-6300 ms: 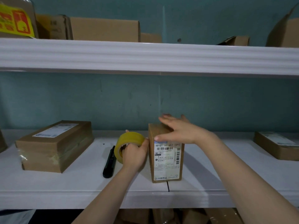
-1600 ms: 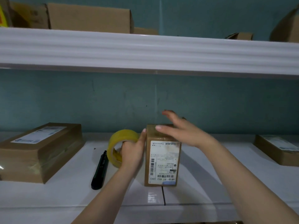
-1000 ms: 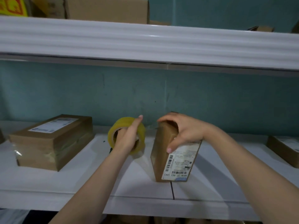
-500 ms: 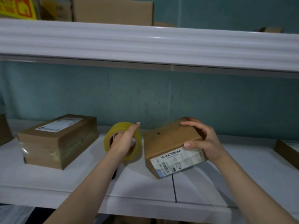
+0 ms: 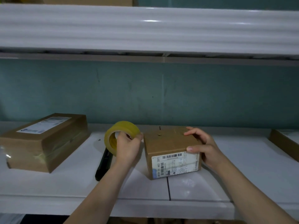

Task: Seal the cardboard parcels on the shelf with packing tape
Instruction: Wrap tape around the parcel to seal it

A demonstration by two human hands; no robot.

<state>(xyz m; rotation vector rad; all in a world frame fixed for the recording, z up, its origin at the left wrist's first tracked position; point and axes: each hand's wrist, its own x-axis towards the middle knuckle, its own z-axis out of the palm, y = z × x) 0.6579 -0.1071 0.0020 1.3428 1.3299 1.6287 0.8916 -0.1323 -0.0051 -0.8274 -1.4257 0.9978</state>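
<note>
At the far left of the white shelf [image 5: 48, 188] lies a large parcel [image 5: 43, 141], flat, with a label on top. Its front and side shine as if tape covers them, so I judge it already sealed. To the right of it a black cutter [image 5: 104, 164] lies on the shelf, partly hidden behind the left forearm. Above the cutter the left hand [image 5: 127, 147] grasps the roll of tape [image 5: 121, 135], with fingers curled over its rim. The roll is held upright, just beside the left edge of the small parcel [image 5: 171, 149]. This small parcel sits in the middle of the shelf, with a plain brown face up and its printed label [image 5: 175, 164] toward the person. The right hand [image 5: 205, 149] grips its right end, the thumb on the front top edge and the fingers laid over the top. At the far right another parcel [image 5: 284, 143] lies at the border of the view, well apart from the hands.

The step in hand seems to be the start of a strip on the small parcel. I cannot tell if a free end of tape is pulled out. The next move, I think, needs the tape end pressed on the left side of the box. Then the roll is drawn across the top while the right hand stops the box from sliding. The cutter is near for the cut.
</note>
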